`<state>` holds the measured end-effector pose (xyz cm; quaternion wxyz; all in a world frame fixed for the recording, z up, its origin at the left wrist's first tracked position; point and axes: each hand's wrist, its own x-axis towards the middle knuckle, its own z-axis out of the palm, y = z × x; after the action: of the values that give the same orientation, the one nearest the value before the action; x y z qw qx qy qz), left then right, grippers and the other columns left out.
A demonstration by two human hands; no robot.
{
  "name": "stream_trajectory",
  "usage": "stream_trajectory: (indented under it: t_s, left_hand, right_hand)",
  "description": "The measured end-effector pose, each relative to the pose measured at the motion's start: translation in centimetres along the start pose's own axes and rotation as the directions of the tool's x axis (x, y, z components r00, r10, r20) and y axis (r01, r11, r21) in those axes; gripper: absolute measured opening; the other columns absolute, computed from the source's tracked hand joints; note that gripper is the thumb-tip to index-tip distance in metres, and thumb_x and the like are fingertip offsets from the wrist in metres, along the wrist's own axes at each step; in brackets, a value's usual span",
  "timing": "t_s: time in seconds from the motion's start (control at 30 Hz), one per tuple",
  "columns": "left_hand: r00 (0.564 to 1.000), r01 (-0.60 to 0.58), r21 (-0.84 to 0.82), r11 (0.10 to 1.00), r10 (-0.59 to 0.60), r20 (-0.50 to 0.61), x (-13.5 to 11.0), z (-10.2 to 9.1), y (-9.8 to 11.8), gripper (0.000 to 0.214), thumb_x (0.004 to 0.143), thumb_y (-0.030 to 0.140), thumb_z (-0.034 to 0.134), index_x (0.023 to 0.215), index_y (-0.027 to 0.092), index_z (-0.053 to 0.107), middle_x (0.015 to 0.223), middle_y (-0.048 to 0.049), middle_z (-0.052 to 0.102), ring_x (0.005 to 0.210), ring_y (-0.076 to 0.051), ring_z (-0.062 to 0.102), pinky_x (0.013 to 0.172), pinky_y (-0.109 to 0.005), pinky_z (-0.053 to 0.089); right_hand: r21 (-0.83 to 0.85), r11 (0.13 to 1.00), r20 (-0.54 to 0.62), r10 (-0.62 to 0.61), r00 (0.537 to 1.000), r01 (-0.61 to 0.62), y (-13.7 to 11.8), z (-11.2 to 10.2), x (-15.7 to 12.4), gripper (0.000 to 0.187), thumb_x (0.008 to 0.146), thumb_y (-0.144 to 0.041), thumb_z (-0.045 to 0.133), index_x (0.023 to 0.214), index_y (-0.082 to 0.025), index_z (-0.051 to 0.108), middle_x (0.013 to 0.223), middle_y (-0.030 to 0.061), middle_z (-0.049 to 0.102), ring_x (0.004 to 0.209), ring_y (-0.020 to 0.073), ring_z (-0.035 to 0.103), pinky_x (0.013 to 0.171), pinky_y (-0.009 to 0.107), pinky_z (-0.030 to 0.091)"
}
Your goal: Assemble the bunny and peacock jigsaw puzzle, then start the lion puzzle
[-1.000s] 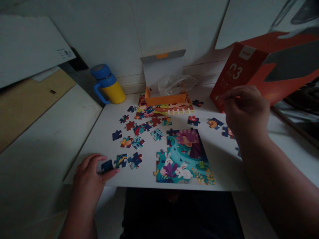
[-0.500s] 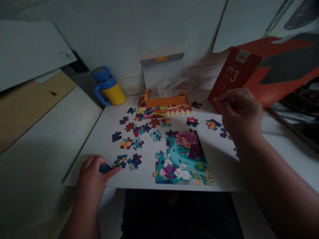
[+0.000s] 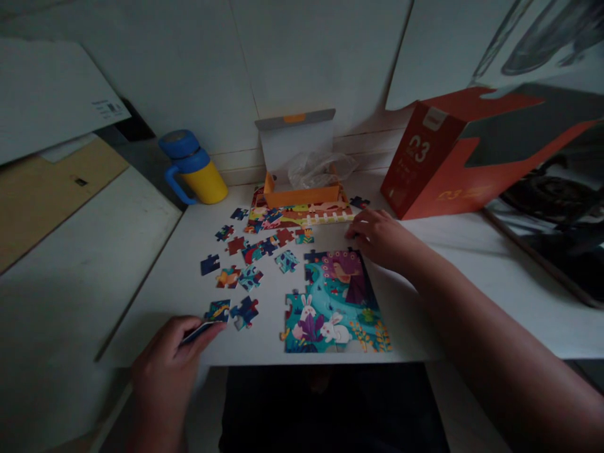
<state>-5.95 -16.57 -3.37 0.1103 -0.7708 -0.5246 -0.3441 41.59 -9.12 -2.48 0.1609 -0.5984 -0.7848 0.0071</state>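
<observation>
My left hand (image 3: 167, 352), at the table's front left, pinches a dark blue puzzle piece (image 3: 194, 333) seen edge-on between thumb and fingers. Just past it lie a loose piece with a yellow pattern (image 3: 218, 311) and a dark blue one (image 3: 245, 313). The partly joined puzzle (image 3: 335, 308), with two white rabbits and a purple peacock, lies flat at the front middle. My right hand (image 3: 380, 236) is beyond its upper right corner, fingers curled down to the tabletop. Whatever its fingertips touch is hidden beneath them.
Several loose pieces (image 3: 255, 251) are scattered left of the puzzle. Behind them, an open orange box (image 3: 302, 196) with a clear plastic bag (image 3: 321, 170) stands on a picture sheet (image 3: 325, 217). A blue-and-yellow bottle (image 3: 195, 170) is back left, a red carton (image 3: 419, 163) back right.
My right hand has come down and left from before the red carton to the tabletop, covering where a red-and-blue piece lay. My left hand keeps its piece, now tilted edge-on. The view has shifted slightly.
</observation>
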Motion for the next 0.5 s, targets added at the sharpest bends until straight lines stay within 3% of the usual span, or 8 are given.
stream_trajectory:
  t_s: [0.13, 0.27, 0.37, 0.43, 0.5]
  left_hand:
    - [0.995, 0.074, -0.229, 0.971, -0.058, 0.075, 1.2, 0.5, 3.7, 0.02, 0.099, 0.04, 0.082, 0.104, 0.023, 0.074, 0.099, -0.0016, 0.077, 0.082, -0.016, 0.075, 0.067, -0.024, 0.06]
    - [0.993, -0.058, -0.357, 0.932, 0.09, 0.075, 2.7, 1.2, 7.5, 0.013, 0.099, 0.018, 0.079, 0.11, 0.024, 0.074, 0.105, -0.0007, 0.078, 0.092, -0.016, 0.078, 0.089, -0.027, 0.065]
    - [0.978, -0.136, -0.452, 0.882, 0.193, 0.082, 3.6, 2.1, 10.4, 0.022, 0.102, 0.013, 0.073, 0.121, 0.024, 0.072, 0.108, -0.0018, 0.08, 0.097, -0.015, 0.079, 0.095, -0.025, 0.065]
    - [0.973, -0.132, -0.493, 0.86, 0.208, 0.103, 3.8, 2.9, 12.1, 0.027, 0.106, 0.016, 0.07, 0.132, 0.023, 0.068, 0.11, -0.004, 0.081, 0.097, -0.016, 0.08, 0.093, -0.025, 0.066]
    - [0.975, -0.099, -0.517, 0.85, 0.187, 0.121, 3.6, 4.0, 13.6, 0.034, 0.108, 0.021, 0.068, 0.141, 0.022, 0.064, 0.107, -0.0048, 0.08, 0.094, -0.016, 0.08, 0.09, -0.026, 0.067]
  right_hand:
    - [-0.037, 0.991, -0.078, 0.129, 0.989, -0.132, 1.5, -0.7, -0.2, 0.022, 0.095, -0.018, 0.058, 0.095, -0.018, 0.081, 0.112, 0.0175, 0.075, 0.115, 0.0343, 0.066, 0.109, 0.051, 0.048]
    - [0.23, 0.973, -0.111, 0.031, 0.993, -0.005, 0.1, -2.3, -0.3, 0.02, 0.097, -0.019, 0.058, 0.103, -0.02, 0.078, 0.113, 0.0145, 0.076, 0.107, 0.0292, 0.071, 0.1, 0.045, 0.055]
    - [0.57, 0.817, 0.043, -0.143, 0.989, 0.093, -2.9, -3.6, -0.7, 0.018, 0.103, -0.031, 0.065, 0.114, -0.022, 0.077, 0.11, 0.0089, 0.078, 0.094, 0.0211, 0.073, 0.088, 0.035, 0.058]
    - [0.754, 0.654, 0.169, -0.292, 0.941, 0.068, -4.8, -4.1, -1.1, 0.027, 0.1, -0.04, 0.075, 0.12, -0.022, 0.075, 0.111, 0.0064, 0.079, 0.09, 0.0177, 0.072, 0.082, 0.03, 0.057]
    - [0.83, 0.555, 0.207, -0.384, 0.9, 0.046, -6.2, -4.2, -1.3, 0.037, 0.093, -0.044, 0.085, 0.12, -0.021, 0.076, 0.111, 0.005, 0.079, 0.088, 0.0157, 0.07, 0.077, 0.027, 0.056]
